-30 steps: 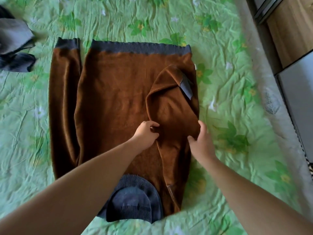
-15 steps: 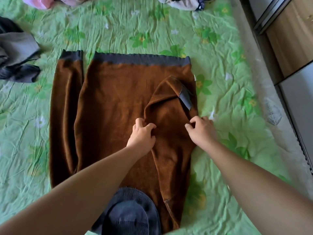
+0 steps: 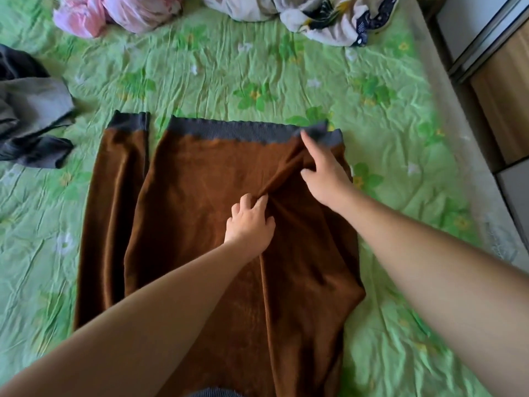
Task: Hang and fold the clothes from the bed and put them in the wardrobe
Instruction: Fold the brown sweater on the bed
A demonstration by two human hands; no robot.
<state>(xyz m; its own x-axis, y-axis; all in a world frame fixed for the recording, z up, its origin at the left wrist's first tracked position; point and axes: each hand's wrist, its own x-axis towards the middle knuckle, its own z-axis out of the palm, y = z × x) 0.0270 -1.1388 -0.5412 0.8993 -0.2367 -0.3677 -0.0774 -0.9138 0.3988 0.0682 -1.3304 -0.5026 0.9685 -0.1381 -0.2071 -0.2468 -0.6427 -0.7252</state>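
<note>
The sweater point(image 3: 200, 213) is lying flat on the bed point(image 3: 386, 104), hem toward twelve o'clock. My left hand point(image 3: 249, 224) is pinching a fold at its middle; my right hand point(image 3: 326, 176), at two o'clock from the left, is pressing it, fingers spread wide.

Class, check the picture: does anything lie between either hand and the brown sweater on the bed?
Nothing visible does. The left hand pinches a fold mid-body on the brown sweater; the right hand rests on its folded-in sleeve near the grey hem.
</note>
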